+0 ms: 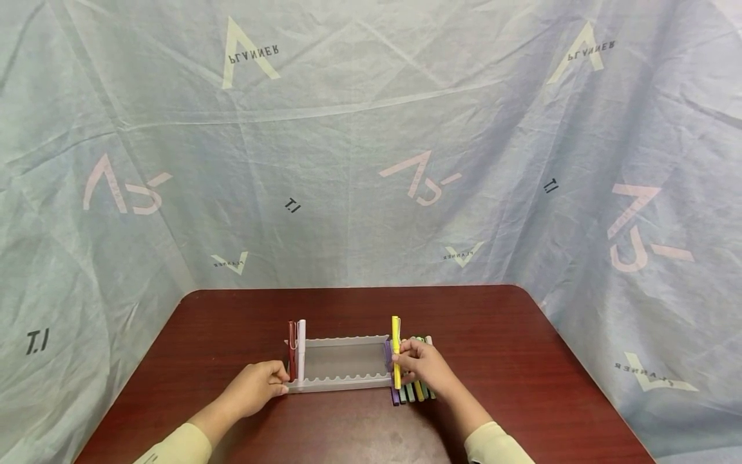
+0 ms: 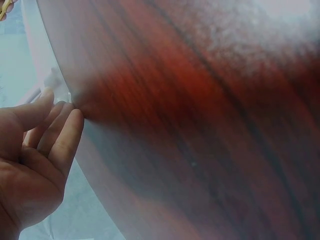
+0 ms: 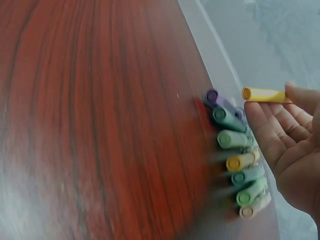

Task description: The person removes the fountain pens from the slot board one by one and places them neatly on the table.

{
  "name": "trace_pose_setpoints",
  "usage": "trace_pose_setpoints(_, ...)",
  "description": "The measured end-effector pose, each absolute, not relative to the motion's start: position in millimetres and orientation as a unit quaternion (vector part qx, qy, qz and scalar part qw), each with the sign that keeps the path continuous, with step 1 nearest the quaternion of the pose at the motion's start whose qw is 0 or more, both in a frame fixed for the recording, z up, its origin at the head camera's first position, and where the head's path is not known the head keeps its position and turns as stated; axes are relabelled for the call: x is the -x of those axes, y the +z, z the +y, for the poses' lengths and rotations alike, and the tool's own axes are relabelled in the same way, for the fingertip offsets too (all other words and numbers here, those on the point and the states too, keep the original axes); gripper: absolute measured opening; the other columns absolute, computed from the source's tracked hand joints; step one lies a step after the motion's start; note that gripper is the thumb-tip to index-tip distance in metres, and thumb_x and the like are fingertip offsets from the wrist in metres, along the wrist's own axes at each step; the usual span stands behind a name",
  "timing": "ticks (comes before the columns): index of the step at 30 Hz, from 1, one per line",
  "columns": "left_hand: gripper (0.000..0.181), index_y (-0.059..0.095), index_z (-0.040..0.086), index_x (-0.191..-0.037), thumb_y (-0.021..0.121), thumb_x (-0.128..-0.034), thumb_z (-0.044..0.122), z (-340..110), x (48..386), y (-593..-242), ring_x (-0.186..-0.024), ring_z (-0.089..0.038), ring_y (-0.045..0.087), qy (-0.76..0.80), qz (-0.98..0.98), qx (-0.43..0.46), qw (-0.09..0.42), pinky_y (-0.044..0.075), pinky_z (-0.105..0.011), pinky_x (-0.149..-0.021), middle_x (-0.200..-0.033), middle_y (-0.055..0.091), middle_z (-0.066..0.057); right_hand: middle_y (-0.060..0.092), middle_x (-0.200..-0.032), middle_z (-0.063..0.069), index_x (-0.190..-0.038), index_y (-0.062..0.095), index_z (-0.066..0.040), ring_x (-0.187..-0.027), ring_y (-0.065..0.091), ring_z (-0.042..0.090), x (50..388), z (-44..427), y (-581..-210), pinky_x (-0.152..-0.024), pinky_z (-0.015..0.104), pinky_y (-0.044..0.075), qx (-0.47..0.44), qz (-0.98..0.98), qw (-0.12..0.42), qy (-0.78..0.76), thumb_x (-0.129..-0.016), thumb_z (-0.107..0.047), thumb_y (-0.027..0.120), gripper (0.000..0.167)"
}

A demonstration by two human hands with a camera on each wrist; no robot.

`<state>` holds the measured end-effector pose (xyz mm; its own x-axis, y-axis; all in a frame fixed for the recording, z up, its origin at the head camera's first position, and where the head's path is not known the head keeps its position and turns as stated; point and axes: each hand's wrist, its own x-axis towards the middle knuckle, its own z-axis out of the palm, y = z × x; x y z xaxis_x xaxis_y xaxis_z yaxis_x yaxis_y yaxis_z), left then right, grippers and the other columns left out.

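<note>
A pale, notched pen tray (image 1: 342, 385) lies on the table, with a dark red pen (image 1: 292, 353) and a white pen (image 1: 301, 354) side by side across its left end. My left hand (image 1: 255, 388) holds the tray's front left corner between thumb and fingers; the left wrist view shows this hand (image 2: 42, 150) at the tray edge. At the right end, my right hand (image 1: 426, 365) pinches a yellow pen (image 1: 397, 322) near its middle. This pen (image 3: 265, 95) is raised above the other pens, with the right hand's thumb on one side and fingers on the other.
Just right of the tray lies a row of several capped pens, among them a purple pen (image 3: 212, 96), a teal pen (image 3: 225, 117) and another yellow pen (image 3: 242, 161). The dark red wooden table (image 1: 493, 322) has printed grey cloth (image 1: 348, 161) hanging behind it and at its sides.
</note>
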<state>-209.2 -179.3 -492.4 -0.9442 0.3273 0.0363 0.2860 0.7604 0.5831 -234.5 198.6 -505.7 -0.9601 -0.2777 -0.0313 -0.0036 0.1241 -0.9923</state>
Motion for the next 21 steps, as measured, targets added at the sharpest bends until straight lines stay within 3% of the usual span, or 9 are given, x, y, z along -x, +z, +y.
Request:
trace_pose_setpoints(6,0.012,0.064,0.016,-0.085,0.076,-0.0836,0.013,-180,210,-492,-0.064,-0.004,0.052,0.308,0.935,-0.17,0.036,0.042,-0.023,-0.06,-0.074,0.067,0.009,0.059,-0.085,0.009,-0.104,0.052,0.009,-0.073,0.06,0.021,233,214,-505,-0.067,0.049,0.058,0.08,0.756,0.092,-0.643,-0.093,-0.014,0.067,0.029)
trace_pose_setpoints(21,0.012,0.065,0.016,-0.085,0.076,-0.0833,0.013,-180,210,-493,-0.064,-0.002,0.053,0.309,0.935,-0.173,0.029,0.043,-0.022,-0.059,-0.076,0.069,0.01,0.058,-0.086,0.014,-0.105,0.056,0.007,-0.07,0.061,0.022,230,249,-506,-0.061,0.044,0.058,0.033,0.785,0.077,-0.613,-0.094,-0.016,0.067,0.027)
